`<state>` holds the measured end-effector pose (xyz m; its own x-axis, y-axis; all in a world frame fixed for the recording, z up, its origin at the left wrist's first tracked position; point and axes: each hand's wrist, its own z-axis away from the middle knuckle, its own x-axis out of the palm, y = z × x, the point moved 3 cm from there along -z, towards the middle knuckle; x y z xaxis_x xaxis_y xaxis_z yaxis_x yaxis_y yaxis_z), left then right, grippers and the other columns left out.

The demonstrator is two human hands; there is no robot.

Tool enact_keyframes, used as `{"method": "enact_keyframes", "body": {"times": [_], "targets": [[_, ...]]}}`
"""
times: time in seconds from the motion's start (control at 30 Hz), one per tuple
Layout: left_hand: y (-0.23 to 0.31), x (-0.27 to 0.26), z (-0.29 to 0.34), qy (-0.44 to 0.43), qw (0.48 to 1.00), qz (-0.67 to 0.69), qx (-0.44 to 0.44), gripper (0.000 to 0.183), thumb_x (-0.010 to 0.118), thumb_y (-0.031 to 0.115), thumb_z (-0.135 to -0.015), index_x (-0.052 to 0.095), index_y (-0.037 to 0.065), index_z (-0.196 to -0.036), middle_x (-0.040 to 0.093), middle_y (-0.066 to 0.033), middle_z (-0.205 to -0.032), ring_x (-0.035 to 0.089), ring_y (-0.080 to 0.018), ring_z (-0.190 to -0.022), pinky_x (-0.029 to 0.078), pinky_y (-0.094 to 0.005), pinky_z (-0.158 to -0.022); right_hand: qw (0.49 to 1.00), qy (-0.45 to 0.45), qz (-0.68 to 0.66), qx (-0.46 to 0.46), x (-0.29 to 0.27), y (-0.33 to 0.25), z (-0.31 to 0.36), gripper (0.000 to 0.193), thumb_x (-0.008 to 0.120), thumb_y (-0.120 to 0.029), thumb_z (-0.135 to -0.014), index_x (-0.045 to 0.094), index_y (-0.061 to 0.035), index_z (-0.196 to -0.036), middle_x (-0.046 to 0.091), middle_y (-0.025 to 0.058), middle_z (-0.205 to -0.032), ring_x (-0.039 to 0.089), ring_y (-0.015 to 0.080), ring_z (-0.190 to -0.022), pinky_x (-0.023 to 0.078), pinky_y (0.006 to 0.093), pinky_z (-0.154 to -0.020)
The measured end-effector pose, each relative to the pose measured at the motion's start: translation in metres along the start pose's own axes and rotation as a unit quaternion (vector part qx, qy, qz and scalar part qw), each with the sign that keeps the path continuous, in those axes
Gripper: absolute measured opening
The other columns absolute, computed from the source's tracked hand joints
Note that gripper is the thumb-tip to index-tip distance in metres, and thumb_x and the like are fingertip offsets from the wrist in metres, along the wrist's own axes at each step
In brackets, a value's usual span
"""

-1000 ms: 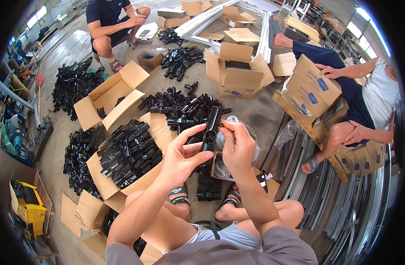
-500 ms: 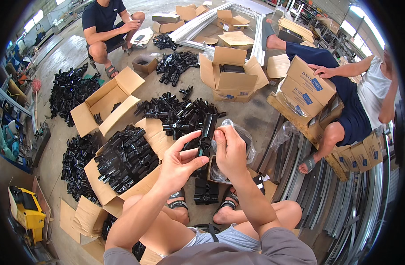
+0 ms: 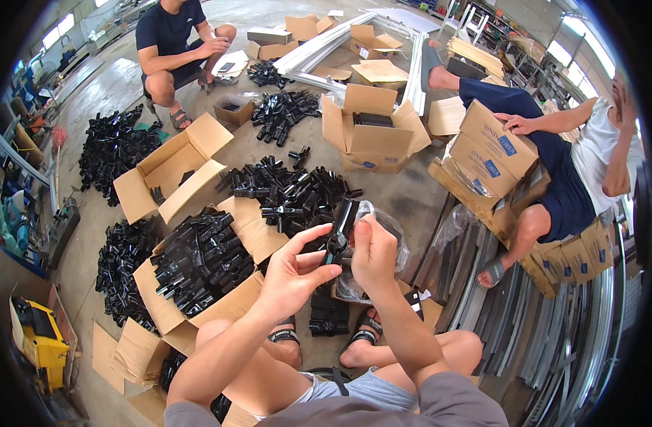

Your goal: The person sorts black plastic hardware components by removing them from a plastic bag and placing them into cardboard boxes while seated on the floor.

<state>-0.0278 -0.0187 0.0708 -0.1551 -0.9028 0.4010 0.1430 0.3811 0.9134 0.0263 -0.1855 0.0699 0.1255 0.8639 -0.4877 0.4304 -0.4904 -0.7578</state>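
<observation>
In the head view, your left hand (image 3: 292,269) has its thumb and fingers closed around the lower part of a black tube piece (image 3: 346,217). The piece is in the air before you, over the floor (image 3: 418,188), tilted, with its top leaning slightly right. Your right hand (image 3: 376,255) is against the right side of the piece, fingers curled in tight; you cannot tell whether they pinch something small there.

Beyond your hands, a loose pile of black pieces (image 3: 287,191) lies on the floor, just past the right edge of an open cardboard box (image 3: 155,293). That box is filled with more black pieces (image 3: 198,260). Clear plastic (image 3: 398,242) lies just beside your right hand. A dark bundle (image 3: 329,317) sits on the floor between your sandals.

Toward the floor's right side, a seated co-worker (image 3: 602,153) rests a hand on a closed carton (image 3: 493,146), stacked by the left edge of a wooden pallet (image 3: 498,231).
</observation>
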Motion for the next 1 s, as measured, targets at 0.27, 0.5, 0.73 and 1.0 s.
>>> {"method": "enact_keyframes", "body": {"times": [0.27,0.5,0.73,1.0], "targets": [[0.000,-0.001,0.000,-0.006,1.000,-0.002,-0.010,0.067,0.073,-0.009,-0.091,0.050,0.010,-0.151,0.076,-0.0075,-0.114,0.067,-0.0081,-0.102,0.057,-0.0265,-0.090,0.999,0.044,-0.002,0.000,0.007,0.011,0.005,0.033,0.058,-0.030,-0.107,0.061,-0.0011,-0.091,0.061,0.0130,-0.074,0.063,0.0269,-0.065,0.048,0.0378,-0.060],[-0.010,0.003,-0.003,-0.012,0.999,-0.001,-0.035,0.067,0.074,-0.010,-0.090,0.052,0.010,-0.150,0.075,-0.0068,-0.114,0.067,-0.0080,-0.101,0.057,-0.0264,-0.090,0.989,0.135,-0.030,-0.044,0.010,0.011,0.014,0.031,0.055,-0.028,-0.108,0.060,-0.0013,-0.094,0.060,0.0148,-0.074,0.062,0.0306,-0.064,0.047,0.0393,-0.060],[-0.016,0.000,-0.005,0.008,0.999,-0.008,-0.036,0.069,0.074,-0.012,-0.088,0.052,0.008,-0.150,0.076,-0.0072,-0.113,0.069,-0.0106,-0.101,0.057,-0.0272,-0.089,0.991,0.114,-0.062,-0.020,0.017,0.028,0.018,0.042,0.057,-0.035,-0.108,0.057,-0.0015,-0.083,0.056,0.0144,-0.066,0.057,0.0278,-0.056,0.043,0.0386,-0.054],[-0.019,0.002,-0.010,0.000,0.992,-0.082,-0.091,0.066,0.075,-0.009,-0.089,0.055,0.011,-0.148,0.076,-0.0047,-0.108,0.066,-0.0063,-0.097,0.056,-0.0245,-0.083,0.977,0.095,-0.158,0.103,0.027,0.065,0.030,0.055,0.052,-0.040,-0.110,0.052,-0.0028,-0.070,0.055,0.0041,-0.060,0.053,0.0137,-0.054,0.039,0.0307,-0.051]]}}
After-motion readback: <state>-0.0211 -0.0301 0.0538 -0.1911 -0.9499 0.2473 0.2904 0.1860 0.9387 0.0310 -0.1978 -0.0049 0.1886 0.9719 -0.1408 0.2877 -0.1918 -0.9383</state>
